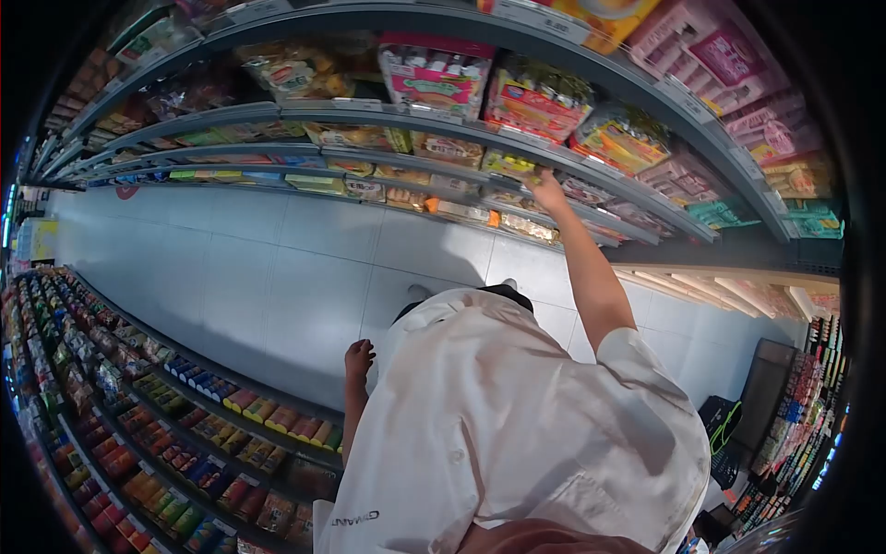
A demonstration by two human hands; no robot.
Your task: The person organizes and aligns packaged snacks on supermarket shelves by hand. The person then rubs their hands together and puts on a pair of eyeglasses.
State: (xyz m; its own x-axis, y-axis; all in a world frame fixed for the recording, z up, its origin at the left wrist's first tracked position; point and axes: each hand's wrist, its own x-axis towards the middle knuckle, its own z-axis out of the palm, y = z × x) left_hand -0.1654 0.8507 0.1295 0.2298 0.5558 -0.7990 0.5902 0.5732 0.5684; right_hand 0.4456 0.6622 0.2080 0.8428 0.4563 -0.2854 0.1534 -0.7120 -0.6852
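My right hand [548, 192] reaches out to a lower shelf of the display in front of me. Its fingers are closed at the right end of a yellow-green packet [509, 165], and the fingertips are partly hidden against it. Similar packaged snacks lie on either side, among them a brown-and-white packet [448, 148]. At my left side hangs my left hand [360, 356], its fingers loosely curled with nothing seen in them. It is nearest to the low shelf of canisters behind and to the left.
Above my right hand, a shelf holds pink boxed packs [436, 76] and red-and-yellow packs [538, 100]. Rows of canisters [281, 420] fill the shelving at left. A pale tiled floor [305, 249] runs between them. A dark bag with green trim [722, 429] is at right.
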